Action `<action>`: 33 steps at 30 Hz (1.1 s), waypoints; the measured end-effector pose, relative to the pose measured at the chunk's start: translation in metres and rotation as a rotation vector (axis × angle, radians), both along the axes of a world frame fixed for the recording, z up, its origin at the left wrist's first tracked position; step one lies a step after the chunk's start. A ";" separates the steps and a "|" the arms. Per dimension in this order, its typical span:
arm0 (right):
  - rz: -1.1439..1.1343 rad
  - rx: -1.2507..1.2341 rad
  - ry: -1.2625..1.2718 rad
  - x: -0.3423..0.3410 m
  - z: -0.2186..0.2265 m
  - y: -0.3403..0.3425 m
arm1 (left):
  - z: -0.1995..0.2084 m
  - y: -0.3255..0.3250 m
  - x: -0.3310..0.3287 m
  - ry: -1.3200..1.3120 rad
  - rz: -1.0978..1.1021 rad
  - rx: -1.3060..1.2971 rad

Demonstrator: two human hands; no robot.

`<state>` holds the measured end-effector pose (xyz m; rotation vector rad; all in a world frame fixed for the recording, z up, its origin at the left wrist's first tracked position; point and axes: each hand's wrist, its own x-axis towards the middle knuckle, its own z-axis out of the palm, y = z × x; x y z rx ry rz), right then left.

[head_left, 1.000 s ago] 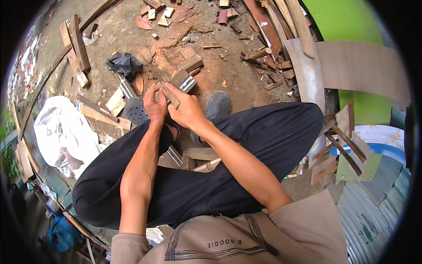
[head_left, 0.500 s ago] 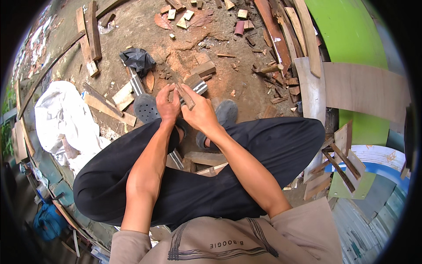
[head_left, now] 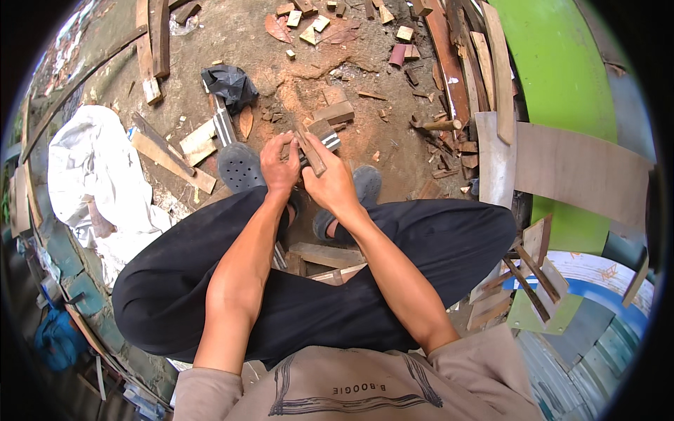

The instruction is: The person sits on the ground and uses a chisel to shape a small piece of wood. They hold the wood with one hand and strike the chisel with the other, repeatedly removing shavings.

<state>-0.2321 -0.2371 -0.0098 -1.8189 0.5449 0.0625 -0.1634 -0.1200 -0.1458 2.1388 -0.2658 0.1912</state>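
Both my hands meet in front of my shins, above the dirt floor. My right hand [head_left: 331, 184] is closed round a short, flat wooden strip [head_left: 311, 156], which slants away from me between the hands. My left hand [head_left: 281, 166] has its fingers curled in against the strip's left side. What those fingers pinch is hidden from above. Just beyond the knuckles lies a wooden block [head_left: 324, 131], next to a black band with white stripes [head_left: 330, 144] that passes partly behind my right hand.
A wood offcut [head_left: 335, 113] and a crumpled black plastic bag [head_left: 230, 85] lie ahead. Grey clogs [head_left: 241, 167] are on my feet. White sacking [head_left: 98, 175] lies left; long planks [head_left: 500, 77] and a green panel [head_left: 562, 70] stand right. A hammer-like wooden handle [head_left: 441, 125] rests among scraps.
The whole view has shifted a little, so the ground sits differently in the picture. My hands stay together around the wooden strip, with only a slight move.
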 end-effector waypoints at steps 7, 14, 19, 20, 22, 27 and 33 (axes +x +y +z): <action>0.065 0.012 0.061 -0.125 0.117 -0.011 | 0.000 0.007 0.000 -0.050 0.044 0.018; 0.025 -0.011 0.086 0.018 0.016 0.002 | 0.007 0.001 0.002 -0.033 -0.017 0.043; 0.068 0.017 0.148 -0.083 0.085 0.000 | 0.002 0.012 -0.004 -0.044 -0.006 0.041; 0.076 -0.050 0.017 -0.100 0.100 -0.001 | 0.003 0.010 -0.002 -0.047 -0.005 0.036; 0.080 -0.013 0.014 -0.094 0.108 -0.008 | 0.002 0.009 0.005 -0.069 0.015 0.038; 0.004 -0.116 0.046 -0.008 0.023 0.003 | 0.002 -0.005 0.005 -0.050 -0.027 0.025; 0.043 -0.014 0.112 -0.068 0.080 0.003 | -0.002 0.007 0.010 -0.113 -0.028 0.095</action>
